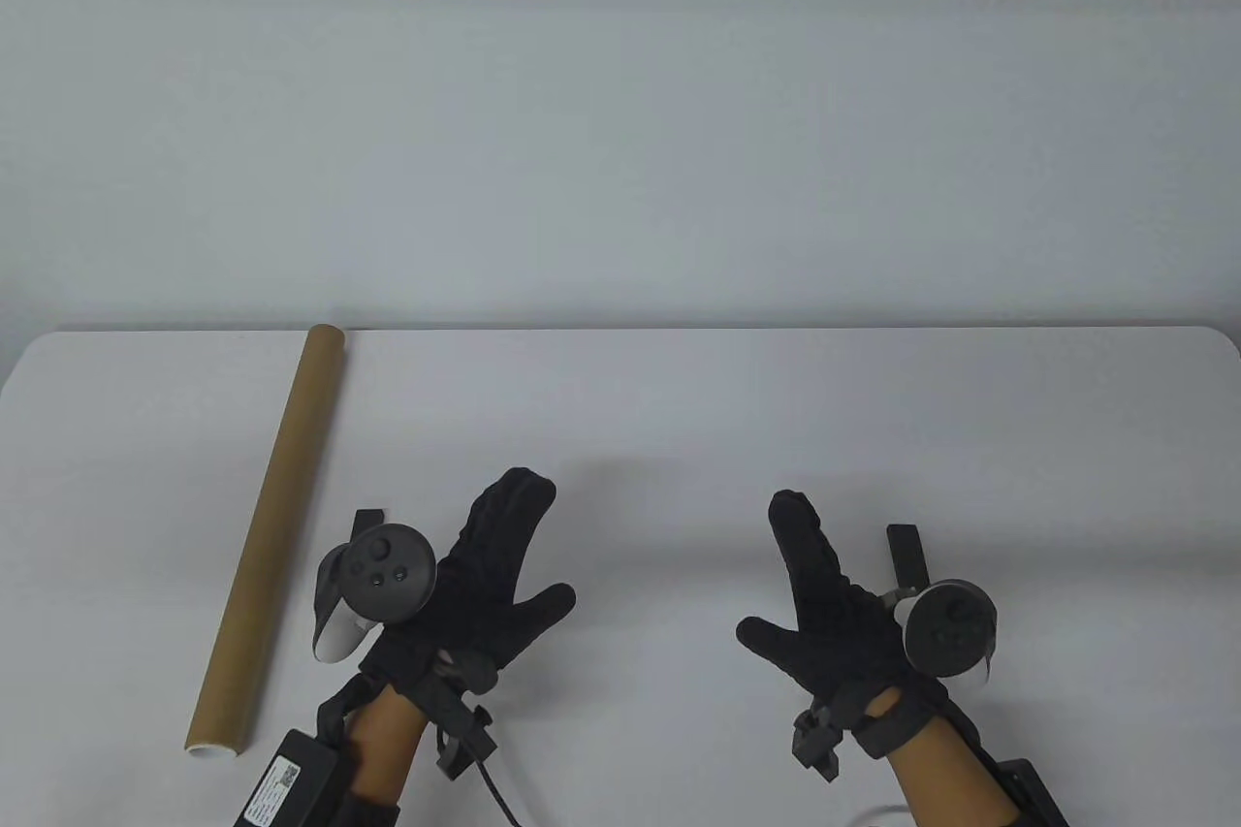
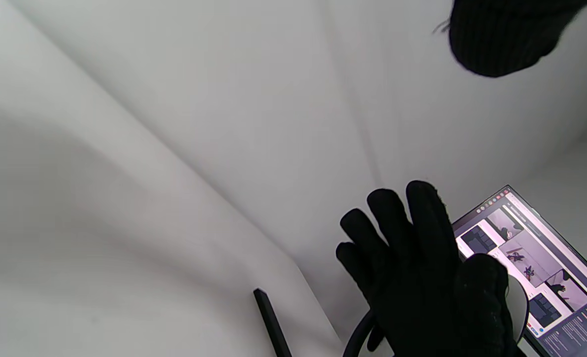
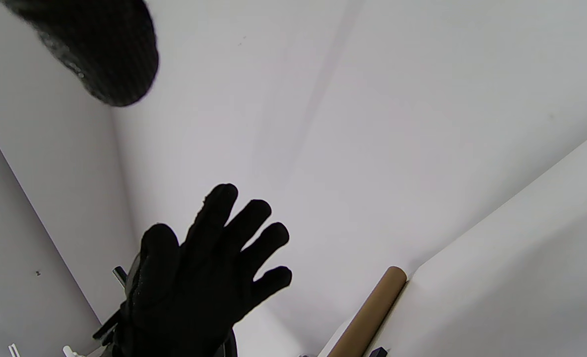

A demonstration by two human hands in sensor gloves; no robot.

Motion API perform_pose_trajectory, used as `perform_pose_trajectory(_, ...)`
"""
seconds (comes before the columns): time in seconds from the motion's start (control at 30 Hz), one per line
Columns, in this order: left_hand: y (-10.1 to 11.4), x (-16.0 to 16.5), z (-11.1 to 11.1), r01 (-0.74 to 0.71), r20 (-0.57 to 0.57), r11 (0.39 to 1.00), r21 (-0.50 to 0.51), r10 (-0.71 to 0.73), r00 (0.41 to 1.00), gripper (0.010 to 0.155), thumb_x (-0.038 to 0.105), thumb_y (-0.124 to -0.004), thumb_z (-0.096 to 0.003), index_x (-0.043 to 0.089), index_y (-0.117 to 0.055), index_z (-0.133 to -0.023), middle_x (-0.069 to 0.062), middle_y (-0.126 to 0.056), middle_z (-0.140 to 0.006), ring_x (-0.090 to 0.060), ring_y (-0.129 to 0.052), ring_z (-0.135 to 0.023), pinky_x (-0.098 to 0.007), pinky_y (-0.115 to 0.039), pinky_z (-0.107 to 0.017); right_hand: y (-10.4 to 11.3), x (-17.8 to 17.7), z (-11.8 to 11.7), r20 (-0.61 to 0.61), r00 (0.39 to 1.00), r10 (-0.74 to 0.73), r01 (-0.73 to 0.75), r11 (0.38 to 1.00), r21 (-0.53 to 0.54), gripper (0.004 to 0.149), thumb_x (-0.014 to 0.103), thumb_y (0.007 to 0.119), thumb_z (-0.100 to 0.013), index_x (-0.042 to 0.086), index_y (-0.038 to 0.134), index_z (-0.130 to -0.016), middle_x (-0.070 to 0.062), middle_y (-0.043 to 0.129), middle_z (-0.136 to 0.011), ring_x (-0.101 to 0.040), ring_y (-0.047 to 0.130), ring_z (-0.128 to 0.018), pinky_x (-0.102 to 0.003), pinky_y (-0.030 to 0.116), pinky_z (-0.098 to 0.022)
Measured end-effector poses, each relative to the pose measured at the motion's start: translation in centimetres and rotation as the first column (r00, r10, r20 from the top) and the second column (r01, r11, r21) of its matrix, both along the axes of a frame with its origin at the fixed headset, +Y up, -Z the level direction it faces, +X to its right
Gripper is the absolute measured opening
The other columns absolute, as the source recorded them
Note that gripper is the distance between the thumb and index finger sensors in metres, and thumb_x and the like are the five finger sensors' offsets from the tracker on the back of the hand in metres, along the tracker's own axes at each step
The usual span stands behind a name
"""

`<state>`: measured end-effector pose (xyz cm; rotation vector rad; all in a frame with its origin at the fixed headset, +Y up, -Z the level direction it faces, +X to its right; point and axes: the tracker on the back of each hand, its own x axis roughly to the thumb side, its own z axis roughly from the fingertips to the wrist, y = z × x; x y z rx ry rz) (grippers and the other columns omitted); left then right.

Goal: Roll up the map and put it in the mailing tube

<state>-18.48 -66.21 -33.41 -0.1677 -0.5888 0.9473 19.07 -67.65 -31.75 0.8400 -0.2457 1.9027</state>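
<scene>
step: not begun, no map in any view | tube (image 1: 269, 540) lies along tabletop's left edge, untouched | left hand (image 1: 475, 575) and right hand (image 1: 834, 604) near front edge, fingers spread, holding nothing | next: likely find map.

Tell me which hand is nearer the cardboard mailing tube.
The left hand; the mailing tube lies just beside it, while the right hand is farther away.

A brown tube (image 1: 269, 542) lies on the desk (image 1: 679, 410), left of both hands. Left hand (image 1: 485, 565) and right hand (image 1: 829, 599) are held flat, thumbs inward, holding nothing.
</scene>
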Motion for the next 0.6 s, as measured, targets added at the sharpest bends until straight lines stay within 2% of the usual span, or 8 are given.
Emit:
perform_pose_trajectory(0.2, -2.1, -0.8, -0.9, -0.011, 0.051, 0.996, -0.087, 0.015, 0.999, 0.09, 0.084, -0.064, -0.0411, 0.052, -0.011, -0.107, 0.01, 0.0, -0.119, -0.031, -0.001, -0.116, -0.063, -0.014, -0.079, -0.1, 0.1, 0.0, 0.006, 1.0, 0.0, 0.0, 1.0, -0.008, 0.098, 0.057, 0.078, -0.057, 0.004, 0.018, -0.113, -0.032, 0.015, -0.111, -0.068, 0.026, -0.095, -0.074, 0.031, -0.059)
perform_pose_trajectory(0.6, -3.0, -1.6, -1.1, -0.041, 0.057, 0.99, -0.137, 0.049, 0.997, 0.091, 0.085, -0.063, -0.0412, 0.052, -0.01, -0.108, 0.009, 0.0, -0.119, -0.031, 0.0, -0.116, -0.063, -0.013, -0.079, -0.5, 0.3, -0.3, 0.013, 1.0, 0.01, -0.009, 1.0, -0.027, 0.098, 0.057, 0.078, -0.057, 0.004, 0.018, -0.113, -0.032, 0.016, -0.111, -0.068, 0.026, -0.095, -0.074, 0.031, -0.059)
